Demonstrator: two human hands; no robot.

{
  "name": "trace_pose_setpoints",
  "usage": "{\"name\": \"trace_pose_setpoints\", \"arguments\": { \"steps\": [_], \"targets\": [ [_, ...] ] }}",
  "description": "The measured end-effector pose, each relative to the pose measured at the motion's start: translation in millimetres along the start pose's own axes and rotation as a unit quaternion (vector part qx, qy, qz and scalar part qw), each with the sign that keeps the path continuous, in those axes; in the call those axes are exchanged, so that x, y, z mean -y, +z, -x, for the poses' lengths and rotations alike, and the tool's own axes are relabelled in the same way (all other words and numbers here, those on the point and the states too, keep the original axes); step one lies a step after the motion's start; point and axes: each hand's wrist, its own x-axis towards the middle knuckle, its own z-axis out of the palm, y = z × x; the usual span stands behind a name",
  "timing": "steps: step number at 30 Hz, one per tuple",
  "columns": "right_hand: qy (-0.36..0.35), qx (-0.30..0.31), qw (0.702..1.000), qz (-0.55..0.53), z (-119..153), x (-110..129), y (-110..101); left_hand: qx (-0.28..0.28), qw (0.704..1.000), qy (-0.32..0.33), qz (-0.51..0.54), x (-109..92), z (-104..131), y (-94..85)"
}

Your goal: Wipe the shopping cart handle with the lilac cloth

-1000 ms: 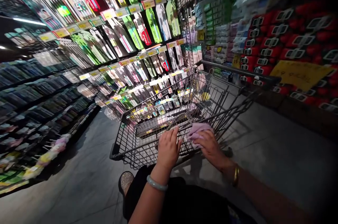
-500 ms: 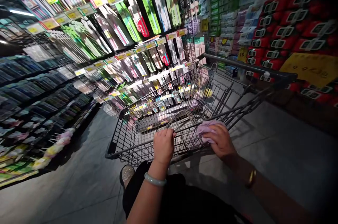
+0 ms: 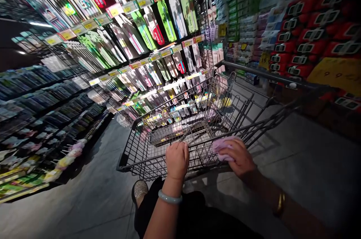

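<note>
A dark metal shopping cart (image 3: 158,162) stands side-on in front of me, its wire basket holding no goods that I can see. My left hand (image 3: 177,159) is closed around the near top rail, with a pale bangle on that wrist. To its right, a lilac cloth (image 3: 222,144) lies bunched over the same rail. My right hand (image 3: 239,156) grips the cloth and presses it against the rail; a gold-coloured bracelet circles that wrist. The cart's push handle (image 3: 270,71) extends at the right.
Beyond the cart rises a lit rack of packaged goods (image 3: 146,28) with price tags. Another stocked shelf (image 3: 42,118) runs along the left. Red packs (image 3: 313,36) are stacked at the right behind a yellow sign (image 3: 338,75). Grey tiled floor (image 3: 98,190) surrounds the cart.
The whole view has shifted slightly, so the cart and shelves appear a little further right and lower. Both hands keep their hold at nearly the same places on the rail.
</note>
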Motion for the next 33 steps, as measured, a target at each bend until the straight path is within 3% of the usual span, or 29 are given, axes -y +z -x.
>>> {"name": "trace_pose_setpoints", "arguments": {
  "steps": [4,6,8,11,14,17,21,24,28,30,33],
  "targets": [
    [-0.015,0.084,0.996,-0.017,-2.0,0.1,-8.1,-0.028,0.999,-0.027,0.001,-3.5,2.3,-3.1],
    [-0.034,0.052,0.998,-0.016,-5.9,-3.1,-18.7,-0.066,0.997,-0.02,0.026,-10.4,5.0,-3.9],
    [-0.038,-0.006,0.999,0.012,-11.6,-6.5,-28.6,-0.091,0.994,0.03,0.057,-19.7,7.7,-2.8],
    [-0.01,-0.06,0.996,0.069,-12.6,-7.5,-25.2,-0.061,0.99,0.098,0.082,-32.0,9.3,2.0],
    [0.003,-0.003,0.997,0.081,1.8,-4.6,-4.1,-0.014,0.994,0.082,0.076,-35.9,7.1,6.3],
    [0.001,0.058,0.997,0.053,14.2,-3.1,0.3,-0.004,0.996,0.066,0.058,-32.5,4.3,6.8],
    [0.004,-0.024,0.996,0.08,2.3,-3.7,-27.8,0.0,0.998,0.043,0.044,-24.7,4.5,3.9],
    [-0.01,-0.044,0.993,0.11,-6.9,-2.2,-32.3,0.009,0.999,0.019,0.03,-19.1,6.9,0.4],
    [-0.053,0.039,0.993,0.099,-1.6,5.1,-17.2,0.014,1.0,-0.008,0.022,-11.3,10.1,-5.6],
    [-0.071,0.059,0.992,0.082,-3.4,10.6,-20.5,0.019,0.999,-0.019,0.024,-6.7,11.6,-8.6],
    [-0.06,-0.009,0.994,0.093,-17.1,19.3,-37.6,0.022,0.998,-0.041,0.034,-0.2,15.0,-12.3]
  ]
}}
